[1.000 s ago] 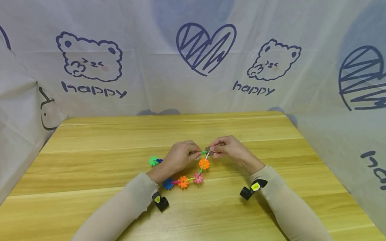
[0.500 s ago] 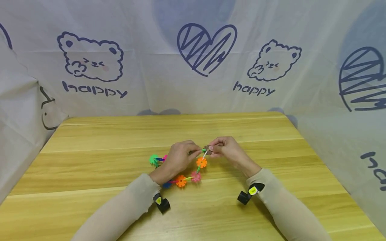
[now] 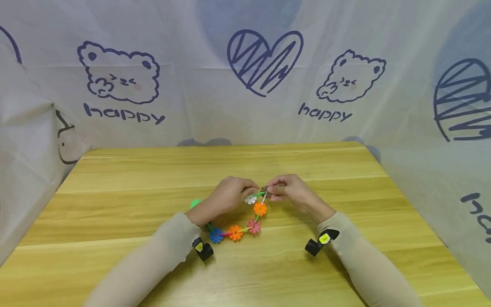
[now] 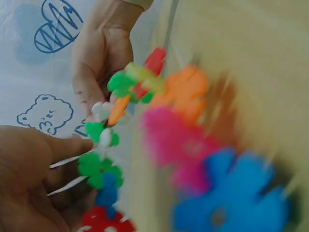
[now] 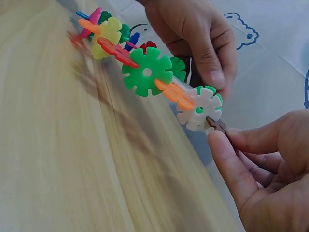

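My right hand [image 3: 295,194] pinches a brown snowflake disc [image 5: 221,126] between thumb and fingertips. This disc ends a chain of slotted plastic discs, with a white disc [image 5: 195,116] slotted beside it and an orange disc [image 3: 260,209] lower down. Left of it, my left hand [image 3: 229,195] is over the far side of the chain, fingertips close to another white disc [image 3: 250,199]. In the left wrist view its thumb and fingers stand apart beside green discs [image 4: 99,170]. The left wrist and forearm hide part of the chain.
The chain curves over the wooden table [image 3: 153,170], through a pink disc [image 3: 254,227], an orange one and a blue disc [image 3: 216,235]. A bright green disc [image 3: 195,203] shows left of the left wrist. Printed cloth [image 3: 192,85] hangs behind the table.
My left fingers have come off the green piece they pinched, baring it and a white disc. My right hand keeps its pinch on the brown disc, shifting slightly left and back.
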`<move>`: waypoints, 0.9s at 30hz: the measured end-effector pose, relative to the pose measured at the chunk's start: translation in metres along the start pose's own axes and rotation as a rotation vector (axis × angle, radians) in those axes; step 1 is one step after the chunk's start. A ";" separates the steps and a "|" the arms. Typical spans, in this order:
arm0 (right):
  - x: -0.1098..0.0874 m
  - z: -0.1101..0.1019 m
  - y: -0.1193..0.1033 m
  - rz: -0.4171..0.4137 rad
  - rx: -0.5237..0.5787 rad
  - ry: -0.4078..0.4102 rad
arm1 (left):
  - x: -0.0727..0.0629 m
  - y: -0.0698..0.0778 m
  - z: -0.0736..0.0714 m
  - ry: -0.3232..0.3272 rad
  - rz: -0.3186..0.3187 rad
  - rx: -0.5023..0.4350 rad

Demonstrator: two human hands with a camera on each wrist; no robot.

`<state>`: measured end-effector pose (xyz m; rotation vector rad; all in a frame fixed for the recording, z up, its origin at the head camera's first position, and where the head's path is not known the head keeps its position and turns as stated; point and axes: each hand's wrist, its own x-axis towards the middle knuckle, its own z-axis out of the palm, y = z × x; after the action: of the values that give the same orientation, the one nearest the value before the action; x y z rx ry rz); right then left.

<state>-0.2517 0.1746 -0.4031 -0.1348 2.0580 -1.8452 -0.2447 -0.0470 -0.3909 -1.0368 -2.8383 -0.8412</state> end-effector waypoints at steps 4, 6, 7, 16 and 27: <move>-0.001 -0.002 -0.001 -0.020 -0.021 -0.016 | 0.005 -0.001 -0.010 -0.081 -0.042 0.036; -0.001 -0.003 -0.001 -0.026 -0.029 -0.029 | 0.007 -0.002 -0.015 -0.137 -0.079 0.018; -0.001 -0.003 -0.001 -0.027 -0.030 -0.033 | 0.008 -0.003 -0.017 -0.168 -0.094 0.009; -0.002 -0.003 -0.004 -0.074 -0.090 -0.087 | 0.008 -0.018 -0.024 -0.322 -0.132 -0.289; 0.000 0.001 -0.007 -0.084 -0.097 -0.094 | -0.006 -0.025 -0.023 -0.429 -0.284 -0.682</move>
<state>-0.2527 0.1723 -0.3960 -0.3320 2.1066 -1.7515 -0.2588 -0.0776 -0.3839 -0.9433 -3.1621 -1.9228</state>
